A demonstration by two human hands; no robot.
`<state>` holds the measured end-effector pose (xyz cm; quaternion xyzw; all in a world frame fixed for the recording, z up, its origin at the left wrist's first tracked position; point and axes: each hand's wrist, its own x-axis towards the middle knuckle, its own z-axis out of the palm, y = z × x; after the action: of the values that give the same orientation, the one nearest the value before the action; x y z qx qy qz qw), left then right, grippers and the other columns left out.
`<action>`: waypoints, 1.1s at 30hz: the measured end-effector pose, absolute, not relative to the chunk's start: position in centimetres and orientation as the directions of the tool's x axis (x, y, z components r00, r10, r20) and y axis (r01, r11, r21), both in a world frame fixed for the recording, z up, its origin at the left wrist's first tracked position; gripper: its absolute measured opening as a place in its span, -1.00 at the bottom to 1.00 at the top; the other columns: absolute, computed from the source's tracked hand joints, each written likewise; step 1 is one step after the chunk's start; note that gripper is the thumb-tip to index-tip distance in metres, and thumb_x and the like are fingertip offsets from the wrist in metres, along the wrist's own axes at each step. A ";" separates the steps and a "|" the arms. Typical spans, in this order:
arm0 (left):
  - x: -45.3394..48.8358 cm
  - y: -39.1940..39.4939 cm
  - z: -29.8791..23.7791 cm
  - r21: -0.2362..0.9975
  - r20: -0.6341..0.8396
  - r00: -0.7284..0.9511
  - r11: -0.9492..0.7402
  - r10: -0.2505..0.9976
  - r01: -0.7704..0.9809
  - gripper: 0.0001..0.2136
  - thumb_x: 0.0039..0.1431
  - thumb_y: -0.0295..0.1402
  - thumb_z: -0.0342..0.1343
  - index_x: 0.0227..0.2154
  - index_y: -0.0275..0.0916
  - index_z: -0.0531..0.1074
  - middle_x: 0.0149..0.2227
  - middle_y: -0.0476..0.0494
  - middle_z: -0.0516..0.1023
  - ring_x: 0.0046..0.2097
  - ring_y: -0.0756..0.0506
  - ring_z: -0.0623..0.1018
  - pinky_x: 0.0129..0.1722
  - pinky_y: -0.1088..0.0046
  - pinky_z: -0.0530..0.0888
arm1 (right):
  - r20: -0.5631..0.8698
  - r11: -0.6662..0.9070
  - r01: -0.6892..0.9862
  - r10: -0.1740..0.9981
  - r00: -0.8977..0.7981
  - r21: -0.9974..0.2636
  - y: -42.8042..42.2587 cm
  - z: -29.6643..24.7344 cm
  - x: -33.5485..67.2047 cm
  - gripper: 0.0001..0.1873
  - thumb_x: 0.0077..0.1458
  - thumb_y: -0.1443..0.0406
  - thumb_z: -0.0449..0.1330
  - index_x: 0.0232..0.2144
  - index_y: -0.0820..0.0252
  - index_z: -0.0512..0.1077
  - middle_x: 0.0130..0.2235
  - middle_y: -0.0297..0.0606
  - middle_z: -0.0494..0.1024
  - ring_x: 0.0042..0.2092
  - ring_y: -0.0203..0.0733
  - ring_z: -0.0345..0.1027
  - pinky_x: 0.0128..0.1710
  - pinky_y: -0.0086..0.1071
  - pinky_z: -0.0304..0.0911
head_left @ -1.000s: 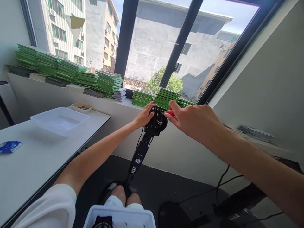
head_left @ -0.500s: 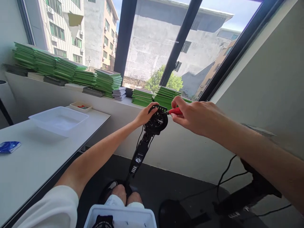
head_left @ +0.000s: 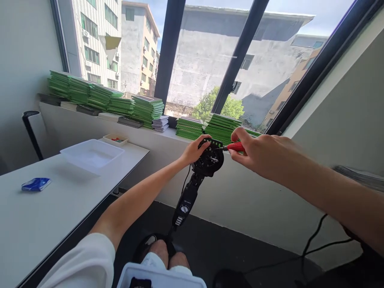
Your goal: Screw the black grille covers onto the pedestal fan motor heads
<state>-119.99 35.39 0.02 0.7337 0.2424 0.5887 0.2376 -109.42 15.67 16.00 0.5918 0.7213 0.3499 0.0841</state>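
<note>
A black fan stand (head_left: 186, 200) with a dial and buttons on its neck rises in front of me, topped by a round black fan head (head_left: 207, 169), open at the front. My left hand (head_left: 192, 153) grips the upper left rim of that head, thumb over the front. In my right hand (head_left: 262, 154) is a red-handled screwdriver (head_left: 235, 147), pointing left. Its tip reaches the upper right part of the head; what exactly it touches is too small to tell. A white plastic tub (head_left: 168, 280) with a dark part in it lies over my knees.
On the left, a white table (head_left: 33, 228) bears a translucent tub (head_left: 93, 158), a small tray (head_left: 115, 140) with red bits and a blue packet (head_left: 36, 184). Green booklets (head_left: 147, 111) are stacked along the windowsill. Black cables (head_left: 312, 240) hang at lower right.
The whole view has shifted, so everything appears further right and slightly lower. My left hand still holds the rim, and the screwdriver stays at the fan head.
</note>
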 end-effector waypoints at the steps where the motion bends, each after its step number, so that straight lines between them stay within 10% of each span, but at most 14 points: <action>1: -120.0 35.5 0.0 0.630 0.751 0.190 -0.773 0.632 0.078 -0.71 0.44 -0.19 -0.03 0.11 -0.09 0.41 -0.02 -0.07 0.63 0.03 -0.17 0.60 0.14 0.29 0.48 | 0.309 0.034 0.777 0.906 -0.289 0.628 15.6 16.0 -109.4 -0.54 0.41 0.10 -0.08 0.03 0.36 0.38 -0.56 -0.15 0.47 -0.51 -0.09 0.35 -0.48 -0.32 0.01; 33: -120.6 35.1 0.4 0.608 0.754 0.248 -0.790 0.608 0.086 -0.71 0.45 -0.22 -0.04 0.12 -0.10 0.41 0.01 -0.08 0.61 0.01 -0.17 0.60 0.10 0.32 0.47 | 0.320 -0.022 0.764 0.916 -0.244 0.645 15.4 15.2 -108.6 -0.49 0.41 0.05 -0.15 -0.01 0.30 0.40 -0.55 -0.18 0.47 -0.50 -0.09 0.39 -0.49 -0.37 -0.04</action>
<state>-120.56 35.08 0.45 0.7560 0.2295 0.5685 0.2293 -108.59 15.37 15.20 0.6067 0.6919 0.3782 0.1003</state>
